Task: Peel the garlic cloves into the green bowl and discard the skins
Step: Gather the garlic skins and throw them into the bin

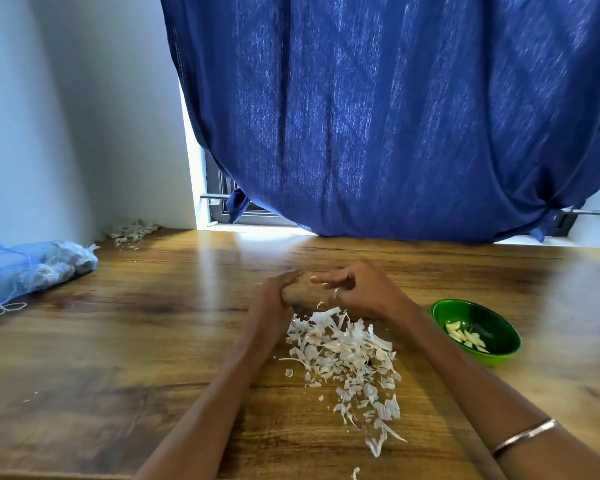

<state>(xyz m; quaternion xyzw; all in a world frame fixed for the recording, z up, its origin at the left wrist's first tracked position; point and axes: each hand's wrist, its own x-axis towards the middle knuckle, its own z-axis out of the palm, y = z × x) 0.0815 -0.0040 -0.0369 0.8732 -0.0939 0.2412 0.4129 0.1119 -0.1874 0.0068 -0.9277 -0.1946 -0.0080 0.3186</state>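
Both hands meet above skins (343, 355); R hand (357, 292) fingers loosely spread.

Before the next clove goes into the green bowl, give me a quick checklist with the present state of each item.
1. Green bowl within reach by the right hand: ok.
2. Bowl has room beside the peeled cloves: ok.
3. Clove in the left hand fully peeled: cannot tell, hidden.
4. Skin pile discarded: not ok, it lies on the table.
5. Path to the bowl free: ok.
6. More garlic in the blue net bag: ok.
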